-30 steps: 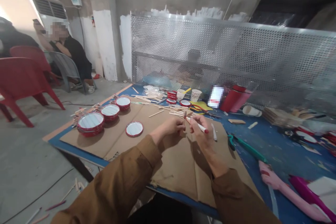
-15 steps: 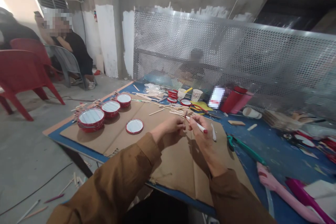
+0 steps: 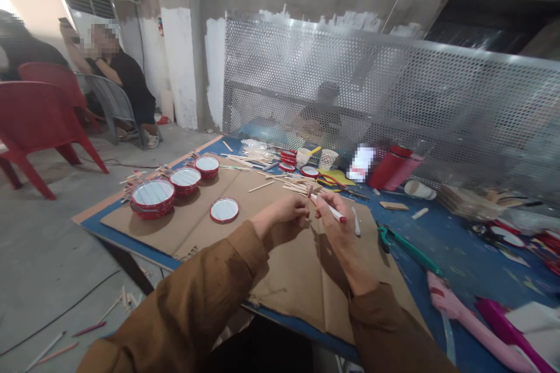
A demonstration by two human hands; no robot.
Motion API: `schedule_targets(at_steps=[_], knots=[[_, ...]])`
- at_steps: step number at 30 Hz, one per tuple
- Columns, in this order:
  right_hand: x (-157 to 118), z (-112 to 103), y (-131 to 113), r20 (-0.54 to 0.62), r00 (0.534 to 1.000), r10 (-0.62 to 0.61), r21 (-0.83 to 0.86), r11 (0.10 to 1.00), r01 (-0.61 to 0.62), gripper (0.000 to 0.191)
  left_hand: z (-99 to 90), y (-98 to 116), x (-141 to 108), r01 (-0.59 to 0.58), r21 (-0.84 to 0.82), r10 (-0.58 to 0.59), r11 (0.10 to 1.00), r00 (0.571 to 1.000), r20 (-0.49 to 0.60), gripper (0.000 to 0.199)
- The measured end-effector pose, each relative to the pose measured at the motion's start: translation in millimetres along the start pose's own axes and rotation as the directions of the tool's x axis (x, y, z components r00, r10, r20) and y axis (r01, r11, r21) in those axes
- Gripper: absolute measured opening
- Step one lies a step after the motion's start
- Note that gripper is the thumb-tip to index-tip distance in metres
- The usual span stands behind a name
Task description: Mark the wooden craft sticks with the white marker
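Observation:
My right hand (image 3: 336, 232) grips a white marker pen with a red end (image 3: 331, 211), its tip pointing toward my left hand (image 3: 280, 215). The fingers of my left hand close around a thin wooden craft stick (image 3: 310, 190), mostly hidden, with its upper end showing. Both hands hover over a brown cardboard sheet (image 3: 289, 285). To the left on it lies a flat red-rimmed round disc (image 3: 224, 210). Beyond that stand several small red drum-like rounds with white tops, the largest (image 3: 153, 198) nearest. Loose wooden craft sticks (image 3: 297, 186) lie scattered beyond my hands.
The blue table (image 3: 464, 262) holds green-handled pliers (image 3: 406, 249), a pink item (image 3: 468, 326) and a red flask (image 3: 389, 168). A perforated metal screen (image 3: 332, 70) stands behind. A seated person (image 3: 122, 76) and red plastic chairs (image 3: 35, 116) are at the left.
My hands keep nearly the same pose and grip. The whole view has shifted slightly as my head moved.

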State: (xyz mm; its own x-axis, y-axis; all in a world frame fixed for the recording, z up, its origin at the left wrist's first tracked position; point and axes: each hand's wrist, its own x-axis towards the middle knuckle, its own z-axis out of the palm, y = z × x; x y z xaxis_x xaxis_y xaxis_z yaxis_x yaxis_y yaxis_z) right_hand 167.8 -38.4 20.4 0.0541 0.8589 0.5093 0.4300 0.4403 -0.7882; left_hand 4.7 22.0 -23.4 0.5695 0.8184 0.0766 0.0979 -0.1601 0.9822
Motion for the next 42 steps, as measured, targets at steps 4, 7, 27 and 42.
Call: schedule_targets(at_steps=[4,7,27,42], knots=[[0.3,0.0,1.3,0.003,1.000,0.020,0.000,1.000,-0.020,0.033,0.4,-2.2,1.5,-0.054,-0.054,0.055,0.997,0.998,0.018,0.033],[-0.3,0.9,0.6,-0.001,1.000,0.020,0.008,1.000,-0.019,0.034,1.0,-1.0,1.0,-0.026,-0.045,0.026,0.999,1.000,0.004,0.033],[-1.7,1.9,-4.3,-0.009,0.999,0.036,0.016,0.999,-0.036,0.034,1.4,4.0,-0.5,0.039,0.003,-0.039,0.999,0.999,-0.014,0.024],[-0.9,1.5,-0.8,-0.027,0.999,0.047,0.011,0.999,-0.047,0.036,0.5,-2.6,3.2,-0.012,0.002,0.012,1.000,1.000,0.029,0.022]])
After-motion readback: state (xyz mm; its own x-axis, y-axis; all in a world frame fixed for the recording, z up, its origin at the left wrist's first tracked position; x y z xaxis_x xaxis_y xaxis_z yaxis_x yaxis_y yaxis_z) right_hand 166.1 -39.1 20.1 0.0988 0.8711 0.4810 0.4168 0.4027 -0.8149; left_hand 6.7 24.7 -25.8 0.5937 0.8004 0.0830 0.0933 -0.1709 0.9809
